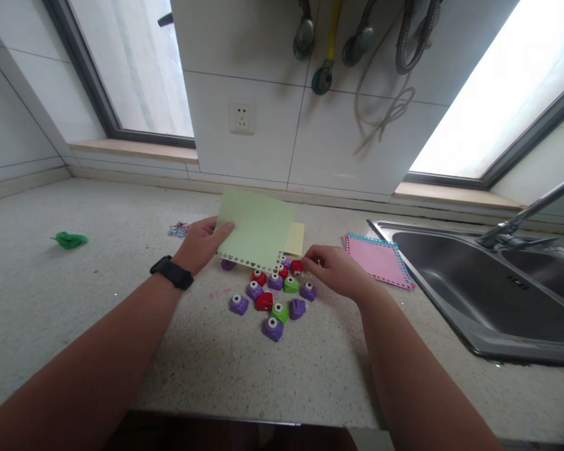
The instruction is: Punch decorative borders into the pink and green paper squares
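A pale green sheet of paper (pixel 258 225) is pinched between the thumb and fingers of my left hand (pixel 204 241), held tilted above the counter. Small punched shapes run along its near edge and start up its right edge. My right hand (pixel 333 268) has its fingers curled together at a red paper punch (pixel 297 267), fingertips against its right side. Several purple, red and green punches lie grouped below the sheet, among them a purple punch (pixel 273 328) and a green punch (pixel 291 285). The sheet partly covers some of them.
Pink and blue sheets with punched borders form a stack (pixel 378 260) beside the steel sink (pixel 479 294). Behind the green sheet shows a pale yellow paper (pixel 294 238). Colourful paper bits (pixel 178 229) lie left, a green crumpled item (pixel 69 240) farther left.
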### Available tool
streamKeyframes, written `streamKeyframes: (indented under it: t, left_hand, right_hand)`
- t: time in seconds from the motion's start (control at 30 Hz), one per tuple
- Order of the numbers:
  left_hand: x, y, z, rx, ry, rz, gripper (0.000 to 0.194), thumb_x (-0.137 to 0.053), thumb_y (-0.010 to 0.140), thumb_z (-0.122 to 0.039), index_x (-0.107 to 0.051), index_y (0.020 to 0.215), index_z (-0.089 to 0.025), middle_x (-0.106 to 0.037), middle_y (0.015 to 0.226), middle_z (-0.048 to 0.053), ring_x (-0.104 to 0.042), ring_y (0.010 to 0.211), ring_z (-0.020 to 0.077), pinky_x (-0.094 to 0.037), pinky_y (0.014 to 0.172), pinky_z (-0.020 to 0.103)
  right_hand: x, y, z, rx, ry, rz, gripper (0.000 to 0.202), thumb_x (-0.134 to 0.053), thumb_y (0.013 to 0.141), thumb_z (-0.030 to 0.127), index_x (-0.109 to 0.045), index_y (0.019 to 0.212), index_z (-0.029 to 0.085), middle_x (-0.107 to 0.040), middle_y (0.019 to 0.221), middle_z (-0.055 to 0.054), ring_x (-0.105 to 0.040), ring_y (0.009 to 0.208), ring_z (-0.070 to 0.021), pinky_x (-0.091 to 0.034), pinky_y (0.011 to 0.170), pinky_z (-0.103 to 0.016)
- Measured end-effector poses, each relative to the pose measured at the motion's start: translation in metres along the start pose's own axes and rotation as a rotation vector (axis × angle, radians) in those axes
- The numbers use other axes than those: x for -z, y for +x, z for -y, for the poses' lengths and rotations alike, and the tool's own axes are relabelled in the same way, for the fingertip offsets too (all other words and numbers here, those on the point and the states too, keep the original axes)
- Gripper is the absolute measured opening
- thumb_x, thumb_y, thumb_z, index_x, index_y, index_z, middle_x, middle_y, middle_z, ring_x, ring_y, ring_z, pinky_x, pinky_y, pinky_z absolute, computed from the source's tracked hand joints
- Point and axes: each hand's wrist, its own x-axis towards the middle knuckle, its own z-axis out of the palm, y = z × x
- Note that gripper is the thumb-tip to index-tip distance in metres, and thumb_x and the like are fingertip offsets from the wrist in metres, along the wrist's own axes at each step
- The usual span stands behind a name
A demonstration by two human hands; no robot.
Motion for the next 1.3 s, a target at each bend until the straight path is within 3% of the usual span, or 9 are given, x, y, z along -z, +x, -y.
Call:
streamKeyframes:
  t: [0.27,0.6,0.73,0.83,0.9,1.0,1.13,1.3]
  left_hand:
    - [-0.001,0.003,-0.001,0.007,-0.076,-0.087,0.042,-0.072,0.079,-0.049,-0.073,0.105,-0.015,-0.076,0.09,0.006,-0.071,0.08,0.0211,-0.057,0.073,0.033]
    - [-0.003,0.001,-0.004,0.033,-0.076,-0.05,0.047,-0.074,0.076,-0.054,-0.073,0.102,-0.015,-0.076,0.086,0.006,-0.07,0.078,0.0211,-0.057,0.073,0.034]
    - [-0.005,-0.002,-0.008,0.019,-0.037,-0.06,0.051,-0.073,0.076,-0.056,-0.072,0.106,-0.015,-0.076,0.085,0.006,-0.071,0.077,0.0224,-0.058,0.071,0.035]
    - [-0.008,-0.006,-0.013,-0.027,0.036,-0.046,0.049,-0.069,0.08,-0.055,-0.07,0.11,-0.016,-0.077,0.089,0.007,-0.072,0.078,0.0238,-0.06,0.07,0.037]
    - [-0.008,-0.009,-0.017,-0.084,0.106,-0.064,0.044,-0.066,0.084,-0.053,-0.07,0.11,-0.018,-0.077,0.092,0.007,-0.072,0.081,0.0243,-0.06,0.07,0.036]
    - [-0.009,-0.016,-0.025,-0.187,0.263,-0.115,0.035,-0.062,0.088,-0.05,-0.071,0.104,-0.019,-0.077,0.095,0.006,-0.071,0.083,0.0239,-0.059,0.07,0.034]
    - [-0.011,-0.027,-0.037,-0.353,0.491,-0.217,0.028,-0.062,0.087,-0.046,-0.073,0.093,-0.021,-0.076,0.086,0.005,-0.069,0.076,0.0244,-0.056,0.07,0.036]
    - [-0.016,-0.036,-0.047,-0.432,0.569,-0.296,0.021,-0.06,0.087,-0.041,-0.076,0.088,-0.026,-0.076,0.086,0.005,-0.07,0.078,0.0264,-0.057,0.071,0.039]
  right_hand:
    - [-0.012,0.0,0.011,0.181,0.01,0.197,0.023,-0.068,0.084,0.045,-0.072,0.094,0.024,-0.067,0.077,-0.003,-0.056,0.068,-0.0174,-0.037,0.061,-0.03]
    - [-0.02,0.001,0.009,0.181,-0.034,0.165,0.021,-0.076,0.079,0.038,-0.071,0.095,0.026,-0.071,0.092,-0.006,-0.061,0.084,-0.0241,-0.042,0.069,-0.034]
    - [-0.009,-0.002,0.007,0.105,0.173,0.006,0.018,-0.07,0.084,0.038,-0.068,0.096,0.024,-0.07,0.091,-0.006,-0.063,0.078,-0.0211,-0.047,0.069,-0.035]
    - [-0.002,-0.001,0.007,-0.075,0.548,-0.22,0.023,-0.063,0.09,0.041,-0.058,0.102,0.023,-0.068,0.082,-0.004,-0.065,0.066,-0.0183,-0.05,0.06,-0.033]
    - [0.001,-0.001,0.009,-0.117,0.789,-0.368,0.027,-0.066,0.087,0.041,-0.053,0.102,0.023,-0.067,0.078,-0.002,-0.067,0.065,-0.0183,-0.053,0.059,-0.033]
    - [0.008,-0.003,0.015,-0.016,1.025,-0.518,0.031,-0.074,0.081,0.036,-0.053,0.099,0.022,-0.07,0.093,-0.004,-0.07,0.08,-0.0184,-0.057,0.073,-0.035]
    - [0.019,-0.009,0.024,0.159,1.165,-0.589,0.026,-0.072,0.084,0.032,-0.057,0.102,0.022,-0.065,0.123,-0.009,-0.068,0.099,-0.0174,-0.056,0.09,-0.038]
    - [0.027,-0.018,0.031,0.281,1.153,-0.666,0.028,-0.075,0.081,0.024,-0.057,0.102,0.024,-0.065,0.122,-0.007,-0.067,0.103,-0.0172,-0.056,0.094,-0.038]
